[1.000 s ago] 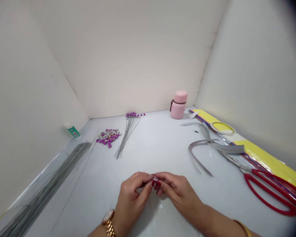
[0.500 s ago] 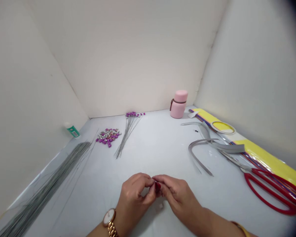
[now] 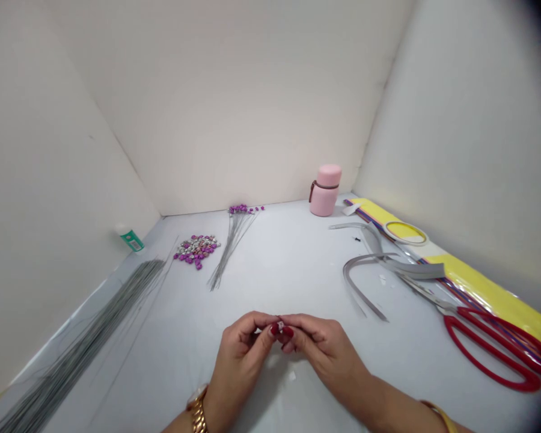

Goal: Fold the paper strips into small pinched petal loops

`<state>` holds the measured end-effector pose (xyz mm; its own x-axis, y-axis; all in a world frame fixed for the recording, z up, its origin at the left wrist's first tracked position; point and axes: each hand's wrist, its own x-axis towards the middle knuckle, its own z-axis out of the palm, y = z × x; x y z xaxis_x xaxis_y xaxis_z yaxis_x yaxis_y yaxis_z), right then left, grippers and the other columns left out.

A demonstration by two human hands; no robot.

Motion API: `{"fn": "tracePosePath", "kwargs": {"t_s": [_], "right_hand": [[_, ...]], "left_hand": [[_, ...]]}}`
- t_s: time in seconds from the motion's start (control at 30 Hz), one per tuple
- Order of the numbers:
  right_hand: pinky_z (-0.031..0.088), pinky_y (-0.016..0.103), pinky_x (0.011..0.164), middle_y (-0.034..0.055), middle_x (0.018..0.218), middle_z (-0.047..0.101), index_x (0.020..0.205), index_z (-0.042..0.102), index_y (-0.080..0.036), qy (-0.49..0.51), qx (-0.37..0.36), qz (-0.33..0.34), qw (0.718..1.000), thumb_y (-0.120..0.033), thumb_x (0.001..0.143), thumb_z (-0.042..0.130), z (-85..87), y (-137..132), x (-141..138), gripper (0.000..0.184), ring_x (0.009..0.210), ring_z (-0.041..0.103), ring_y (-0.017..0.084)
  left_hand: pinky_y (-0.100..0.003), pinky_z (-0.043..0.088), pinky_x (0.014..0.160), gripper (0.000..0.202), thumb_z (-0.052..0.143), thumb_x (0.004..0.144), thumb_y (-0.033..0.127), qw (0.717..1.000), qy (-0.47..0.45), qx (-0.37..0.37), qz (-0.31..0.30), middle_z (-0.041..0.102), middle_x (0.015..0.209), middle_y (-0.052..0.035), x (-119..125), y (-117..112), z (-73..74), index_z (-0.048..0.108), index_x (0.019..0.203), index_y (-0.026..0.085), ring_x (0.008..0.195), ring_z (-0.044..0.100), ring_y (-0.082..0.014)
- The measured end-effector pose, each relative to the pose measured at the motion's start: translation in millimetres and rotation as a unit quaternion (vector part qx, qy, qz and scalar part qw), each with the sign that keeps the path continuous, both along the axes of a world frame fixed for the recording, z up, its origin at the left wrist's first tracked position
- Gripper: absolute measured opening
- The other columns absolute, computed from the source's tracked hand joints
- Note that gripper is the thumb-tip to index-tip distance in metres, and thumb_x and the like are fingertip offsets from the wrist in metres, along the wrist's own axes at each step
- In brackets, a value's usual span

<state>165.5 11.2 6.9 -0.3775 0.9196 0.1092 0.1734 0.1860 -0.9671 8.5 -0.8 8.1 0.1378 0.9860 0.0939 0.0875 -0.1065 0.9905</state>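
Near the front of the table, my left hand [image 3: 247, 343] and my right hand [image 3: 327, 346] meet fingertip to fingertip. Both are closed in a pinch on one small pale, shiny piece [image 3: 280, 326], which shows between the thumbnails. Most of it is covered by the fingers, so its kind is unclear. Farther off to the left lies a pile of small purple and silver beads [image 3: 196, 251]. Beside that pile rests a bunch of thin wires [image 3: 228, 255] with purple tips at the far end.
Long grey wires [image 3: 94, 337] lie along the left wall, near a green-and-white tube [image 3: 131, 239]. A pink flask [image 3: 325, 191] stands at the back. On the right are grey strips [image 3: 365, 288], red-handled scissors [image 3: 491, 349], a tape roll [image 3: 406, 233] and yellow packaged sheets [image 3: 487, 288].
The fingers have shifted: the left thumb now lies beside the right thumb, and the small pale piece shows between them. Both hands stay in nearly the same place.
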Motion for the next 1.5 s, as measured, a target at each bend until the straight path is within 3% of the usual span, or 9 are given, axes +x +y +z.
{"fn": "tracePosePath", "kwargs": {"t_s": [0.23,0.63,0.97,1.03,1.2,1.33,1.5], "right_hand": [[0.048,0.022,0.061,0.0014,0.069,0.065,0.096,0.065,-0.018,-0.033,0.028,-0.011,0.999,-0.022,0.086,0.046,-0.9,-0.2,2.1,0.022,0.064,0.060,0.013],[0.048,0.021,0.065,0.0019,0.080,0.067,0.101,0.060,-0.020,-0.080,0.104,0.038,0.991,-0.019,0.088,0.040,1.3,-0.2,4.3,0.024,0.069,0.062,0.012],[0.048,0.027,0.068,0.0055,0.074,0.064,0.090,0.060,-0.016,-0.150,0.205,0.012,0.967,-0.015,0.087,0.035,-6.6,-4.8,0.4,0.025,0.073,0.062,0.017],[0.048,0.028,0.068,0.0055,0.076,0.064,0.094,0.060,-0.017,-0.129,0.177,0.002,0.976,-0.017,0.087,0.036,-6.2,-5.4,-1.3,0.024,0.073,0.062,0.017],[0.049,0.024,0.063,0.0033,0.074,0.065,0.107,0.058,-0.017,-0.005,0.017,-0.008,1.000,-0.027,0.088,0.041,-0.6,-2.4,-1.8,0.027,0.067,0.061,0.014],[0.047,0.023,0.061,0.0024,0.067,0.064,0.092,0.066,-0.016,0.044,-0.038,-0.016,0.998,-0.029,0.084,0.050,1.8,1.7,-1.3,0.022,0.063,0.058,0.014],[0.048,0.023,0.061,0.0022,0.067,0.064,0.091,0.066,-0.015,0.072,-0.074,-0.044,0.994,-0.025,0.080,0.056,0.9,2.7,-2.4,0.018,0.063,0.058,0.013]], "left_hand": [[-0.024,0.050,0.066,0.017,0.053,0.079,0.013,0.986,0.109,0.127,0.000,0.066,0.082,-0.0050,-2.0,-2.1,0.7,0.064,0.092,0.018,0.075,0.062,-0.0151],[-0.019,0.051,0.056,0.012,0.056,0.072,0.005,0.953,0.176,0.246,0.035,0.066,0.066,-0.0025,-0.2,-1.8,0.2,0.062,0.076,0.015,0.059,0.062,-0.0115],[-0.024,0.048,0.055,0.011,0.054,0.070,0.007,0.943,0.219,0.238,0.074,0.062,0.059,-0.0025,6.4,-2.9,-3.1,0.059,0.064,0.015,0.056,0.059,-0.0140],[-0.026,0.049,0.057,0.009,0.053,0.072,0.009,0.959,0.193,0.192,0.072,0.062,0.063,-0.0038,6.6,-2.7,-2.6,0.060,0.068,0.014,0.059,0.060,-0.0150],[-0.024,0.052,0.060,0.006,0.053,0.079,0.018,0.997,0.043,0.053,0.020,0.065,0.070,-0.0033,4.6,-0.2,-1.0,0.059,0.079,0.015,0.063,0.063,-0.0140],[-0.025,0.050,0.066,0.010,0.055,0.080,0.018,0.996,0.056,0.070,0.010,0.066,0.077,-0.0040,1.4,1.4,-3.1,0.063,0.084,0.016,0.071,0.062,-0.0147],[-0.024,0.050,0.070,0.016,0.053,0.080,0.013,0.990,0.088,0.111,0.018,0.067,0.084,-0.0044,-0.4,-0.8,-3.9,0.065,0.090,0.019,0.077,0.063,-0.0144]]}}
